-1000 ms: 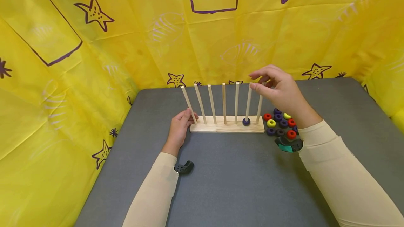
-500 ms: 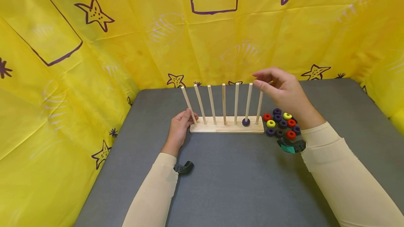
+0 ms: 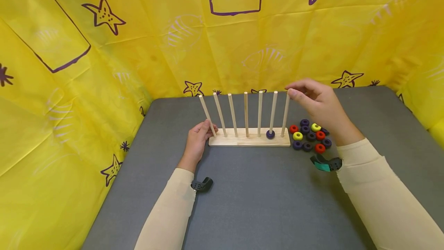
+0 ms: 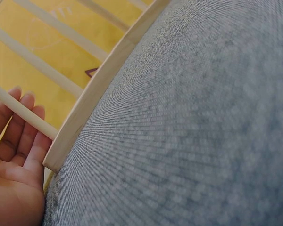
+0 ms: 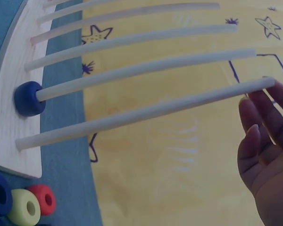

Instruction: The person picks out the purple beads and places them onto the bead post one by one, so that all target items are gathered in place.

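A pale wooden stand (image 3: 249, 142) with several upright pegs lies across the table. One dark blue ring (image 3: 270, 134) sits at the foot of the second peg from the right. My left hand (image 3: 195, 142) is at the stand's left end; in the left wrist view its fingers extend behind the leftmost peg (image 4: 28, 113) and touch the board's end. My right hand (image 3: 320, 103) is at the top of the rightmost peg (image 5: 146, 113). In the right wrist view that peg's tip meets a finger, while the thumb stays apart from it. No ring shows in either hand.
Several red, yellow and dark blue or black rings lie loosely grouped right of the stand, among them a yellow ring (image 3: 297, 136) and a red ring (image 3: 320, 148). The grey table (image 3: 243, 196) meets a yellow patterned cloth (image 3: 225, 49) behind and at the sides.
My right hand has moved right and slightly down, from the top of the second peg from the right to the rightmost one. The left hand and the stand look unmoved.
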{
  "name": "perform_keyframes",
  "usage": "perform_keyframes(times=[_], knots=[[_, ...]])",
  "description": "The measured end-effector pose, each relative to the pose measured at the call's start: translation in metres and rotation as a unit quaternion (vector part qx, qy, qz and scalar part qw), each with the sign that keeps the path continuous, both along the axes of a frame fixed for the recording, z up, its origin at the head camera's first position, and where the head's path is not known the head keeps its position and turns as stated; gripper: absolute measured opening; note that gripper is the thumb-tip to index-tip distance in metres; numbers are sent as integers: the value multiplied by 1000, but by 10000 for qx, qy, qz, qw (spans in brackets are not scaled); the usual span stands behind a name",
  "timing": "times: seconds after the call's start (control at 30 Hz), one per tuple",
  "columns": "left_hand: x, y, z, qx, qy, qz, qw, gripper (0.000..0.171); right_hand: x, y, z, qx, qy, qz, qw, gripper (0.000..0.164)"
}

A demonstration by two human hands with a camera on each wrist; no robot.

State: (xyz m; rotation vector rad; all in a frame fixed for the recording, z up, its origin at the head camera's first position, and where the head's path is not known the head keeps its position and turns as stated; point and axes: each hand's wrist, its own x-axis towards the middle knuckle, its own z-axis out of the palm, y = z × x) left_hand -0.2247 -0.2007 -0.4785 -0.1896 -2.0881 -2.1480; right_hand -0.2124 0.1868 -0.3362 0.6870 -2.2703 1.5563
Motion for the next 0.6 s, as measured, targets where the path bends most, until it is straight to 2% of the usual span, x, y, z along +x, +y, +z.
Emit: perform_keyframes(times=[0.23,0.6], knots=[[0,0,1,12,-23,23,10000,47,0,7,-9,-331,-54,163,9993,22],[1,1,1,-38,-56,26,10000,48,3,21,-18,-847,-261,451,9950,48]])
